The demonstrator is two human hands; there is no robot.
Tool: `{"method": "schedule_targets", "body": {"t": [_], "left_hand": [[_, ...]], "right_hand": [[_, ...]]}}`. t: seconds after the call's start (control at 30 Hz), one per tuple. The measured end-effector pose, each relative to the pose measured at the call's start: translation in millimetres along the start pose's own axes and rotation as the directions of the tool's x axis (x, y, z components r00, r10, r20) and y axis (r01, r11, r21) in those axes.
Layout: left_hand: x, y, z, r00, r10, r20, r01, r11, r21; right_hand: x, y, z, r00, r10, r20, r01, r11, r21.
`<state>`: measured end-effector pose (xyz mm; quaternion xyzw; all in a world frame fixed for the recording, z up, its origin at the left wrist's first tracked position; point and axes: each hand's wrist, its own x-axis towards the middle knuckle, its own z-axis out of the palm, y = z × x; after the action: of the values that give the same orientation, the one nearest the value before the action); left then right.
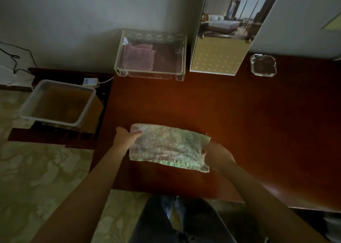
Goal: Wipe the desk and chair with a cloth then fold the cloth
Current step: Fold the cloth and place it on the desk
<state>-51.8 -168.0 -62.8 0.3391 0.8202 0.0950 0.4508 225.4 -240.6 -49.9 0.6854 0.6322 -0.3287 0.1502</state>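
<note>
A pale green and pink cloth [168,147] lies spread as a wide rectangle on the dark red wooden desk [249,117], near its front edge. My left hand [125,137] grips the cloth's left edge, thumb on top. My right hand [215,153] holds the cloth's right edge, its fingers partly hidden under the fabric. No chair is in view.
A clear acrylic tray [150,55] with folded pinkish cloths stands at the desk's back. Beside it are an upright picture card [221,40] and a glass ashtray [263,65]. A white tub of water [59,102] sits on a low stand left of the desk. Patterned carpet [36,178] lies below.
</note>
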Motion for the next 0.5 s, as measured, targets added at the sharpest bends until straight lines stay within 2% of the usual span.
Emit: {"method": "schedule_targets", "body": {"t": [0.07,0.1,0.17,0.2,0.23,0.3,0.37,0.4,0.5], "left_hand": [[-2.9,5.1,2.8,0.992,-0.091,0.083,0.083,0.992,0.094],[-5.5,7.8,4.7,0.990,-0.084,0.111,0.065,0.985,0.163],[-11.9,15.7,8.5,0.986,0.029,0.163,-0.066,0.971,0.228],[-16.1,20.9,9.1,0.972,0.120,0.202,-0.161,0.967,0.200],[-22.7,27.8,7.7,0.943,0.214,0.255,-0.252,0.959,0.129],[-38.7,43.6,2.2,0.830,0.399,0.390,-0.427,0.904,-0.017],[-52.5,59.9,-2.9,0.708,0.532,0.465,-0.602,0.798,0.004],[-59.6,67.7,-5.8,0.670,0.577,0.467,-0.672,0.739,0.050],[-79.5,86.7,-14.1,0.616,0.679,0.399,-0.779,0.599,0.183]], "right_hand": [[12.8,-13.9,-6.4,0.998,-0.029,-0.062,0.032,0.998,0.050],[18.9,-21.8,-9.4,0.994,-0.065,-0.089,0.070,0.996,0.063],[31.2,-39.6,-19.0,0.977,-0.175,-0.122,0.186,0.979,0.088],[38.0,-49.4,-25.5,0.963,-0.237,-0.129,0.253,0.959,0.126],[43.9,-59.0,-34.3,0.945,-0.299,-0.133,0.320,0.928,0.192],[48.8,-78.4,-59.7,0.917,-0.380,-0.118,0.392,0.812,0.431],[47.8,-88.8,-86.6,0.899,-0.437,-0.030,0.340,0.652,0.678],[46.6,-89.9,-98.1,0.885,-0.465,0.027,0.304,0.620,0.723],[39.0,-82.2,-123.1,0.850,-0.515,0.111,0.336,0.692,0.639]]}}
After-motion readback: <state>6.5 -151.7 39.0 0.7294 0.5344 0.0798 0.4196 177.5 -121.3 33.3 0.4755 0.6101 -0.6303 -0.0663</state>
